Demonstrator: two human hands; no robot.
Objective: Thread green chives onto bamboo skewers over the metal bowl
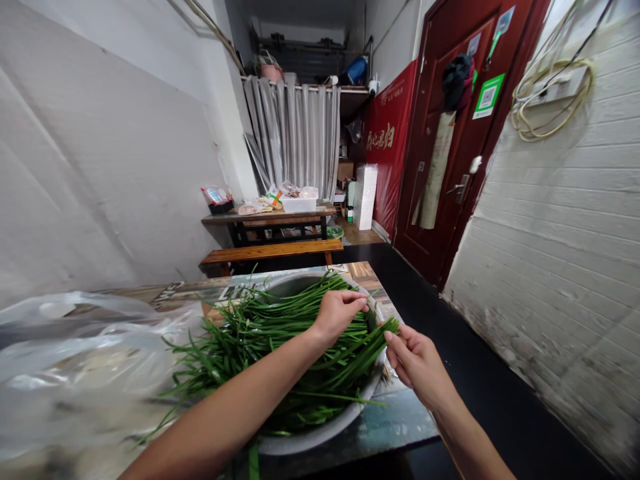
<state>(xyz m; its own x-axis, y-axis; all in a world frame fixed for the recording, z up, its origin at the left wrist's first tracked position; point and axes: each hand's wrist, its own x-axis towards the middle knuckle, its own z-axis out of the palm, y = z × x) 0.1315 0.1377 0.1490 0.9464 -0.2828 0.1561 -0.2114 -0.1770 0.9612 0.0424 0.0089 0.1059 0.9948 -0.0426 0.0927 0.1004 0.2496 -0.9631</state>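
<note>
hands at the basin of green stalks

head view: metal basin (320,437) sits at table's (395,420) right edge, heaped with green stalks (260,333). left hand (340,315) rests curled on stalks. right hand (415,363) pinches stalk ends at basin rim. plastic bag (75,360) lies left.

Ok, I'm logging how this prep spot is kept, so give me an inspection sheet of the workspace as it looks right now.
Surface: table, wet-looking sheen at the near edge.
Job's things: green chives piled in a metal basin.
Clutter: clear plastic bag lying left of the basin.
Hands: left hand pinching stalks at the basin's far side; right hand gripping the cut ends of a bunch at the rim.
Cables: coiled yellowish cable hanging on the right brick wall.
Surroundings: red door, grey curtain, bench and a second table with packages.
</note>
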